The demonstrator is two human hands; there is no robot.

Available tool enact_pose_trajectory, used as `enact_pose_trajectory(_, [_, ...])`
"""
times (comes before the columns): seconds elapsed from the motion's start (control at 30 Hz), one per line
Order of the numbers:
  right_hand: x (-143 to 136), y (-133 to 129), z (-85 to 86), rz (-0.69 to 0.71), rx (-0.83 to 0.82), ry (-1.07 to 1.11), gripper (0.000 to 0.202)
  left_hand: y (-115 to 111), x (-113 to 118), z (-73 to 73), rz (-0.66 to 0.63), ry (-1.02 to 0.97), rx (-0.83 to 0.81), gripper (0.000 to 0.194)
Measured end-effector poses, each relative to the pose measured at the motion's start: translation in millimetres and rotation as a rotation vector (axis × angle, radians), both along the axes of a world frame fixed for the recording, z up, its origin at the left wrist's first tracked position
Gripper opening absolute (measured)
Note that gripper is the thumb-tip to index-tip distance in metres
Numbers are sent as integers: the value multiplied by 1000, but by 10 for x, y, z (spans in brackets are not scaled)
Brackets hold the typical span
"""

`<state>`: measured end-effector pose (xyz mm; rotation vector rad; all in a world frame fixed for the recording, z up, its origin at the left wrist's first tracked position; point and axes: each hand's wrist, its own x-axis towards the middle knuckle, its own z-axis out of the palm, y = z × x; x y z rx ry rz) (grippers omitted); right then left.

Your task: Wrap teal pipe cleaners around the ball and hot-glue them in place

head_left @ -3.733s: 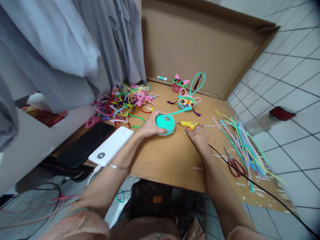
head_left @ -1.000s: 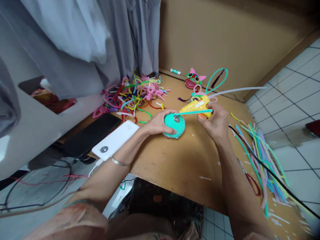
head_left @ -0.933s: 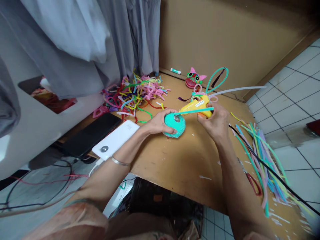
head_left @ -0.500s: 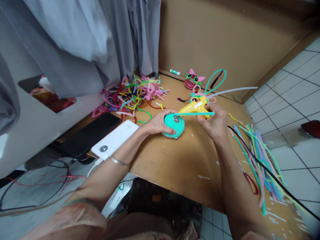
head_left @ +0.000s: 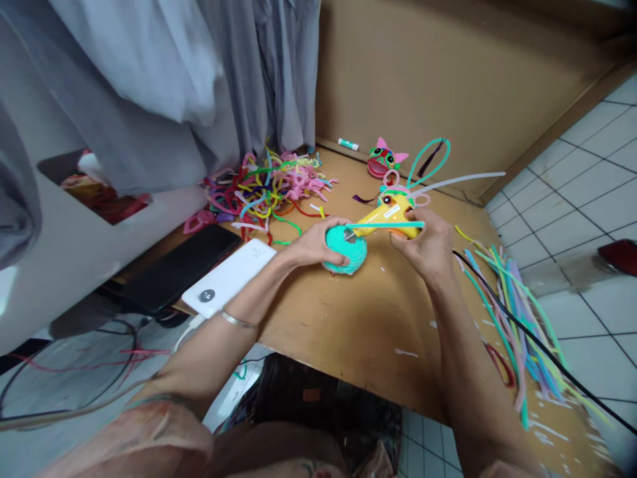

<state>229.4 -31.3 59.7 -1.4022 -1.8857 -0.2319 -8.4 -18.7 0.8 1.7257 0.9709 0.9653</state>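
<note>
A yellow glue gun (head_left: 381, 218) is held in the right hand (head_left: 430, 242) above the middle of a brown surface (head_left: 368, 318), its nozzle pointed left and slightly down at a grey patch on top of a teal yarn ball (head_left: 352, 255). The gun's long axis is sloped gently from upper right to lower left, and that line is roughly carried on by a pale glue stick (head_left: 458, 180) jutting from its back. Whether the nozzle touches the patch cannot be told. From the ball's top, a teal strip (head_left: 385, 225) is stretched almost level to the right, passing in front of the gun; its end is seen at the right fingers, but whether it is pinched there is unclear. The ball is cupped from the left by the left hand (head_left: 321, 242), that grip wrapped around its side with the thumb across the front. The right grip is curled around the gun's handle, with the forearm reaching up from the lower right. Behind the gun, a decorated figure (head_left: 387, 192) is partly hidden.
</note>
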Motion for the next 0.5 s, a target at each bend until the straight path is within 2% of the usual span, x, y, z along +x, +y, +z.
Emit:
enact_pose_trajectory(0.13, [27,-12,8,-53,9,3,18,-5,-3,-5,-19,-10,38,76])
enact_pose_trajectory(0.3, [70,-14,7,-29,4,60,17,2,0,-11,-43,-33,35,75])
enact_pose_trajectory(0.5, [45,-72,-83,4,38,133,17,18,12,-43,-35,-38,25,78])
